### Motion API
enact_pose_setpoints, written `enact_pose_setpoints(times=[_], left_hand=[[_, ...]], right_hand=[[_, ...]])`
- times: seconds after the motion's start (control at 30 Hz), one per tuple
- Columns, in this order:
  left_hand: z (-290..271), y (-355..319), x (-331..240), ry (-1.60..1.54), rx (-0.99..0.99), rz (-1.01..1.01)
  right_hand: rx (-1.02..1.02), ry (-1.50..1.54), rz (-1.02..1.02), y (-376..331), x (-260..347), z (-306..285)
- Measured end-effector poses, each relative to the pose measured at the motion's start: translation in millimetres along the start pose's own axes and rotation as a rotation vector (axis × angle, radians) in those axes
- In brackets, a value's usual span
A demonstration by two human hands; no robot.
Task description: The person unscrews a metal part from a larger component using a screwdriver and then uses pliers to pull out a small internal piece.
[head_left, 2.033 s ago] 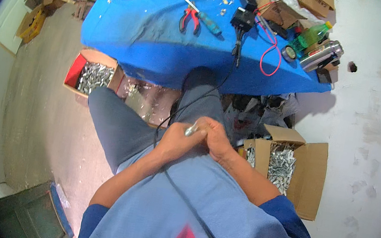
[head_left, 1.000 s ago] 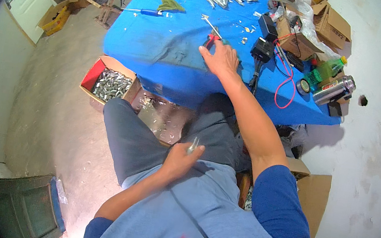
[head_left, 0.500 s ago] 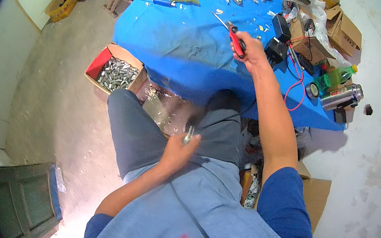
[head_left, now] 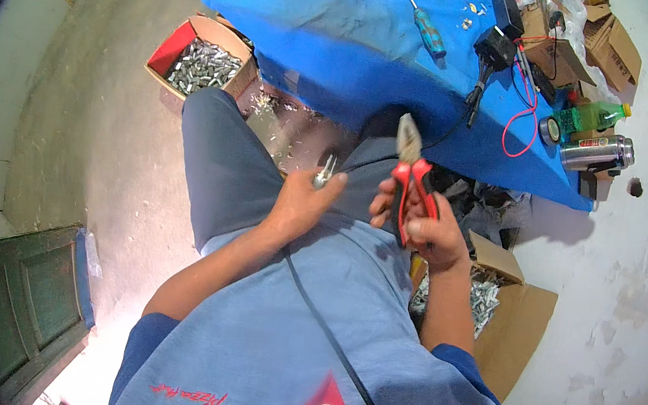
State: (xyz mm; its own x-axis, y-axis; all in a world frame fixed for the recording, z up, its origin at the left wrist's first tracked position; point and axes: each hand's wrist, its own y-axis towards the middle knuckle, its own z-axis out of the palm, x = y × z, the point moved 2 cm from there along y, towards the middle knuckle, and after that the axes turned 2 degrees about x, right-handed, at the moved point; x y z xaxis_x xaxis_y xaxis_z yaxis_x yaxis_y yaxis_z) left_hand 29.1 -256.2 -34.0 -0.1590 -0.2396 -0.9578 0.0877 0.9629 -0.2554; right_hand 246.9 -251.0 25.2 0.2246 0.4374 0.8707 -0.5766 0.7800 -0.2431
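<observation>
My left hand [head_left: 295,208] is closed over my lap around a small silver metal part with two prongs [head_left: 326,171], its prongs pointing away from me. To its right, my right hand [head_left: 438,232] grips red-handled pliers [head_left: 405,171]. Their handles are spread a little, and the metal jaws point away from me, apart from the silver part. On the blue-covered table [head_left: 314,42] lies a screwdriver with a teal handle [head_left: 428,35], beyond the pliers.
An open carton [head_left: 162,61] of silver metal parts stands left of my knees. Another cardboard box [head_left: 519,328] with metal pieces is by my right elbow. Black power adapters [head_left: 495,47], a green bottle [head_left: 588,118] and a steel thermos [head_left: 598,153] lie on the table's right side.
My right hand has come back from the table to my lap with the pliers. The screwdriver now lies on the table. My left hand still holds the metal part; the view has tilted down.
</observation>
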Motion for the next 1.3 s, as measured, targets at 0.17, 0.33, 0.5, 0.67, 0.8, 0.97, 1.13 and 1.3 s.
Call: enact_pose_setpoints(times=[0.17,0.33,0.5,0.67,0.8,0.97,1.13,1.3], left_hand=[[6,1,-8,0.002,0.035,0.01],[9,3,-3,0.028,0.073,0.01],[13,2,6,0.058,0.081,0.096],[10,0,3,0.064,0.107,0.075],[11,1,6,0.145,0.096,0.116],[8,-2,-6,0.238,0.052,0.164],[8,-1,-4,0.227,0.02,0.189],[9,-1,-3,0.269,-0.03,0.186]], right_hand=[[0.141,-0.258,0.391,-34,21,13],[0.196,-0.266,0.577,-29,38,13],[0.29,-0.213,0.66,-15,43,7],[0.297,-0.243,0.73,-9,45,7],[0.313,-0.268,0.736,-7,48,8],[0.275,-0.172,0.672,-7,47,10],[0.238,-0.181,0.654,-9,43,16],[0.219,-0.388,0.657,-14,41,24]])
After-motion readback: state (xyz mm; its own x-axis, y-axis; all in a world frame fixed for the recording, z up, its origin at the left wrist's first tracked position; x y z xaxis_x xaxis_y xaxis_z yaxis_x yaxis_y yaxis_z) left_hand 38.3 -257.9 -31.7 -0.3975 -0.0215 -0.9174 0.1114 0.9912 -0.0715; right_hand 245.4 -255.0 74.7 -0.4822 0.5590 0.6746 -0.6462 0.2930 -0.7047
